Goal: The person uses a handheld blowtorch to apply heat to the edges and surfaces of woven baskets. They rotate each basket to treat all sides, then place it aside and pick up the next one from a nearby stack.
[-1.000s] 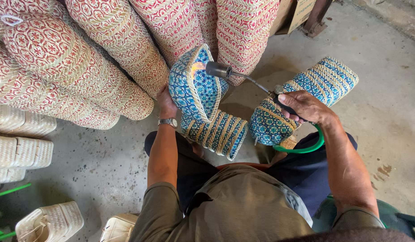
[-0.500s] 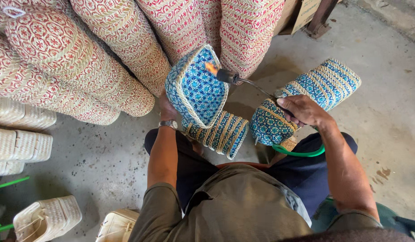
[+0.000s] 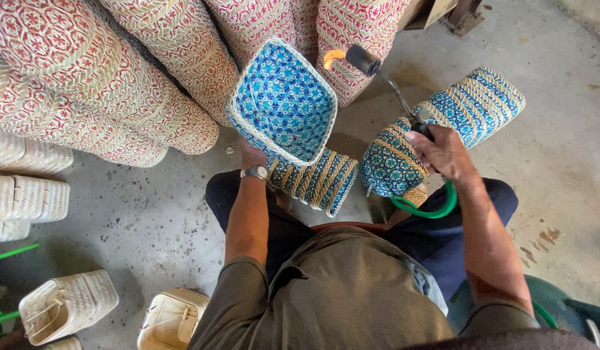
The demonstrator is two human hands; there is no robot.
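My left hand (image 3: 252,155) holds a blue and white woven basket (image 3: 282,102) from below, its open mouth tilted up toward me. My right hand (image 3: 444,153) grips the handle of a gas torch (image 3: 365,60). The torch's black nozzle sits just beyond the basket's far right rim, with an orange flame (image 3: 334,57) licking toward the rim. A green hose (image 3: 430,206) loops under my right hand. A stack of blue and tan striped baskets (image 3: 318,181) lies on my lap. A second blue stack (image 3: 443,126) lies under my right hand.
Long rolls of stacked red and cream woven baskets (image 3: 105,71) lean across the top left. Cream woven boxes (image 3: 27,194) and small cream baskets (image 3: 70,304) stand on the concrete floor (image 3: 151,214) at the left. A wooden piece (image 3: 436,10) stands at the top right.
The basket has been turned so its open inside faces up. The torch has moved off the basket's inside to just outside its far right rim.
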